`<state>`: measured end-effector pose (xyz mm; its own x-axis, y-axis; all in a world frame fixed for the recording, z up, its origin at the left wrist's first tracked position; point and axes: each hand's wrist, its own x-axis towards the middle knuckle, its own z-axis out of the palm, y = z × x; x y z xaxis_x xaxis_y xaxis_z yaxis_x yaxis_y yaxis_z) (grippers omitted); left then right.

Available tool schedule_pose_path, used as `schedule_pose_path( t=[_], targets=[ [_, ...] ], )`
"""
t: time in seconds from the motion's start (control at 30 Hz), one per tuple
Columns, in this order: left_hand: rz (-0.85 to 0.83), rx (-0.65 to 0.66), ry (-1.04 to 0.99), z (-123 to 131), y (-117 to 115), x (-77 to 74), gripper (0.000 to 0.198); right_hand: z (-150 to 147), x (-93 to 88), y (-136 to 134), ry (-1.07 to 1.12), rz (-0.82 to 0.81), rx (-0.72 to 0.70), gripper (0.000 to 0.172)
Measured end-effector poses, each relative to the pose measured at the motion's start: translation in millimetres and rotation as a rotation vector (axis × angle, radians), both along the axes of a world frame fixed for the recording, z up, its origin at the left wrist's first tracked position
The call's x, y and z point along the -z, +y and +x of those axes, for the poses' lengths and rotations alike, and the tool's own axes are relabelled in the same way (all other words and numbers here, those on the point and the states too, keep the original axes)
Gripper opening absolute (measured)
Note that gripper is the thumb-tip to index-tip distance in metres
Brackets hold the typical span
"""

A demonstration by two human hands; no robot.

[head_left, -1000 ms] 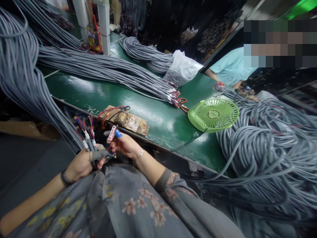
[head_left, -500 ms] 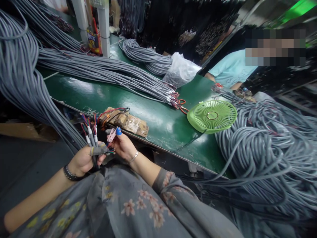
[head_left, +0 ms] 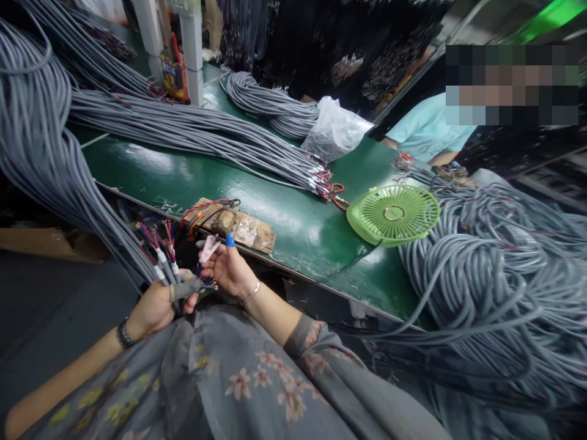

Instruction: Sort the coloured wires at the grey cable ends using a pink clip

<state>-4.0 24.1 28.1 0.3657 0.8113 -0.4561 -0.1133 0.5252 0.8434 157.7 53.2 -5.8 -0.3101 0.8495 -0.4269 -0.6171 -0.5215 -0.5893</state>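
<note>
My left hand (head_left: 156, 305) is closed round a few grey cable ends (head_left: 166, 266), whose stripped coloured wires (head_left: 156, 235) stick up above my fingers; a grey cloth wrap covers its thumb. My right hand (head_left: 232, 269) is closed on a small pink tool (head_left: 208, 248) held right at the coloured wire tips next to my left thumb. A blue cap (head_left: 229, 241) covers one right fingertip. Both hands sit just below the near edge of the green table (head_left: 293, 223). The grey cables run up and left into a thick hanging bundle (head_left: 41, 140).
A tape-wrapped brown block with red and black wires (head_left: 233, 223) lies at the table edge. A green fan (head_left: 393, 214) lies flat further right. Grey cable bundles (head_left: 192, 131), a huge cable heap (head_left: 499, 275) and a white plastic bag (head_left: 334, 128) surround it. A person in light blue (head_left: 426, 131) works beyond.
Both hands shifted only slightly at the wire ends; my right hand with the pink tool rose a little and my left hand dropped slightly. The grip on the cables is unchanged.
</note>
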Motion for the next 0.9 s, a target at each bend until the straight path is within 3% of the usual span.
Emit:
schedule_pose_path(
  t=[0.2, 0.57, 0.73, 0.9],
  targets=[
    [0.048, -0.078, 0.027, 3.2, -9.4, -3.1, 0.045, -2.1, 2.8, -2.4, -0.066, 0.095, 0.068, 0.038],
    [0.015, -0.126, 0.002, 9.0, -4.3, -6.3, 0.044, -6.8, 10.9, -6.2, -0.343, 0.197, 0.235, 0.054],
    [0.016, -0.126, 0.015, 9.1, -3.1, -1.7, 0.041, -9.3, 8.5, 1.2, -0.083, 0.050, 0.085, 0.049],
    [0.007, -0.138, 0.060, 11.6, -0.6, 3.6, 0.041, -13.0, 8.4, 5.5, -0.010, 0.022, 0.146, 0.047]
  ],
)
